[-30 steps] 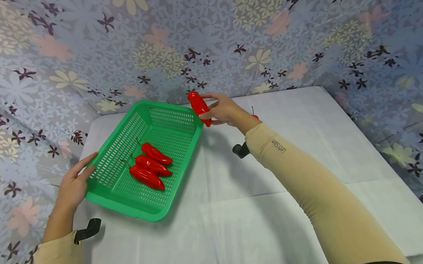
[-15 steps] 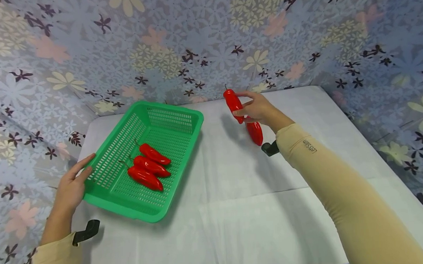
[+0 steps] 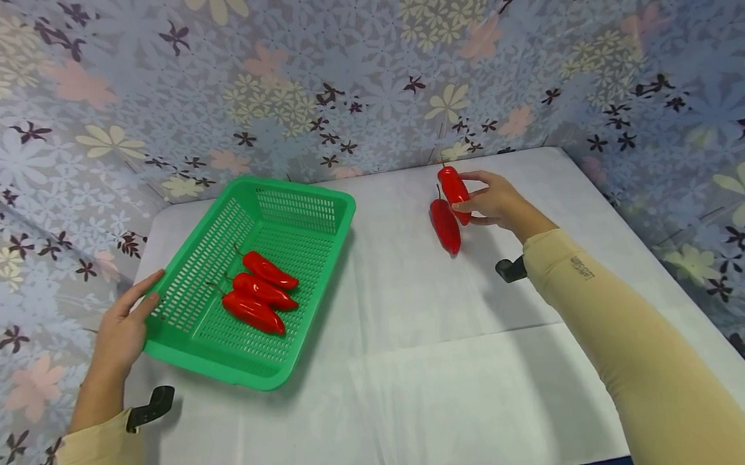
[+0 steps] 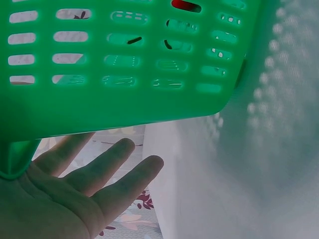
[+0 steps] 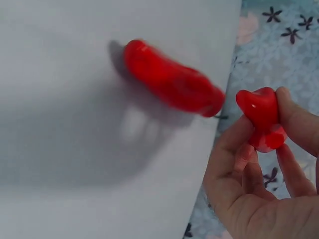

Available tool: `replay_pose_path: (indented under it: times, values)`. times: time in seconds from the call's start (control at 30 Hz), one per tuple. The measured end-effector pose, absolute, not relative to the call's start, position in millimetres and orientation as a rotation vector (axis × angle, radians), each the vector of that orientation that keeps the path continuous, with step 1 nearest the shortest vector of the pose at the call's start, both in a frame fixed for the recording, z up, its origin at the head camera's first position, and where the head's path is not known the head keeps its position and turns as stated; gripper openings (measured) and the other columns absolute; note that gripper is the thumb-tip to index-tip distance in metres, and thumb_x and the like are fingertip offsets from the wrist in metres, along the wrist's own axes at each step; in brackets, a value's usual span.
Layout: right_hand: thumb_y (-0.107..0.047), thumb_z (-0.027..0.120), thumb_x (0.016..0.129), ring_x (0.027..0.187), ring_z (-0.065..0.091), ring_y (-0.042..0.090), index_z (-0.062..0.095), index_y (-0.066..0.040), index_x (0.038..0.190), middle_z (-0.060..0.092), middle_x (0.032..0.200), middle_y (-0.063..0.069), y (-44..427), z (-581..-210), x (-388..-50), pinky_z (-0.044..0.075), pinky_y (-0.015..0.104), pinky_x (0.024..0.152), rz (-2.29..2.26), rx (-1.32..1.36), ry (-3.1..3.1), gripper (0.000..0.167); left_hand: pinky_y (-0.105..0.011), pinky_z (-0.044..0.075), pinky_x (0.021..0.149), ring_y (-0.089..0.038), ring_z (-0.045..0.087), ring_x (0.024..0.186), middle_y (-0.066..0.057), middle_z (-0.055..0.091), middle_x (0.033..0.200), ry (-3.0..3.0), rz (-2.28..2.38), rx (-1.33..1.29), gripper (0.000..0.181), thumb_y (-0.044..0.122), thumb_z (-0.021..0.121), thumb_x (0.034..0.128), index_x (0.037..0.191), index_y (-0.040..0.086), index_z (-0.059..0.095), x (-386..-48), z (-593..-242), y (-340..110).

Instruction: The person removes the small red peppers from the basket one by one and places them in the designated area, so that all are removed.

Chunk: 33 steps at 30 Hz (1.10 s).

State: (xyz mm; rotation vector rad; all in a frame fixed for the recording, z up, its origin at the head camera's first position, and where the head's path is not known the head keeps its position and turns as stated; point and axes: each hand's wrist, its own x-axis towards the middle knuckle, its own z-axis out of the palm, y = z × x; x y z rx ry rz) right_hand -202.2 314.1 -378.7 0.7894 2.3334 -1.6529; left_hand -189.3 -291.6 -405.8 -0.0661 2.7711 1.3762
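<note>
Right hand [image 3: 496, 203] pinching a red pepper [image 3: 451, 185], far across the white table [image 3: 417, 397]!
Whether it clears the surface, I can't quite tell; a second pepper [image 3: 445, 227] lies just beside. Left hand [image 3: 122, 333], fingers extended, touches the green basket [image 3: 216, 367], three peppers [image 3: 265, 290] inside.

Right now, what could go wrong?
The right hand pinches the held pepper with its fingers; it could slip. The loose pepper looks close beside it in the head view and might get bumped. The left hand touches the basket, so a tug might roll the three peppers inside.
</note>
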Motion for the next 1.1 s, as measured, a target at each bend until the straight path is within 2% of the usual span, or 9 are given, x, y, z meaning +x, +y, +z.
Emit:
replay_pose_path:
  times: [0.27, 0.6, 1.1]
  values:
    - [-0.009, 0.074, 0.093, 0.136, 0.038, 0.042, 0.026, -0.023, 0.161, 0.036, 0.153, 0.023, 328.1, -400.2, -194.7, 0.048, 0.053, 0.098, -1.605, 0.897, 2.314, 0.085, -0.063, 0.019, 0.111, -0.041, 0.027, 0.144, -0.014, 0.031, 0.161, 2.767, 1.376, -0.066, 0.048, 0.041, 0.043, 0.1074, 0.154, 0.031, 0.044, -189.9, -405.0, -292.4]
    - [-0.007, 0.073, 0.093, 0.134, 0.038, 0.042, 0.025, -0.023, 0.162, 0.036, 0.152, 0.023, 332.7, -419.3, -190.2, 0.048, 0.051, 0.098, -1.590, 0.927, 2.264, 0.086, -0.065, 0.016, 0.112, -0.042, 0.021, 0.147, -0.012, 0.028, 0.163, 2.753, 1.387, -0.043, 0.048, 0.043, 0.042, 0.1076, 0.155, 0.033, 0.043, -188.4, -405.4, -292.8]
    - [-0.007, 0.076, 0.091, 0.136, 0.036, 0.044, 0.026, -0.023, 0.162, 0.034, 0.152, 0.024, 343.2, -442.3, -193.8, 0.049, 0.051, 0.097, -1.486, 0.999, 2.312, 0.088, -0.065, 0.014, 0.113, -0.039, 0.020, 0.148, -0.012, 0.029, 0.162, 2.757, 1.405, -0.046, 0.048, 0.038, 0.042, 0.1084, 0.155, 0.028, 0.043, -188.6, -406.2, -291.6]
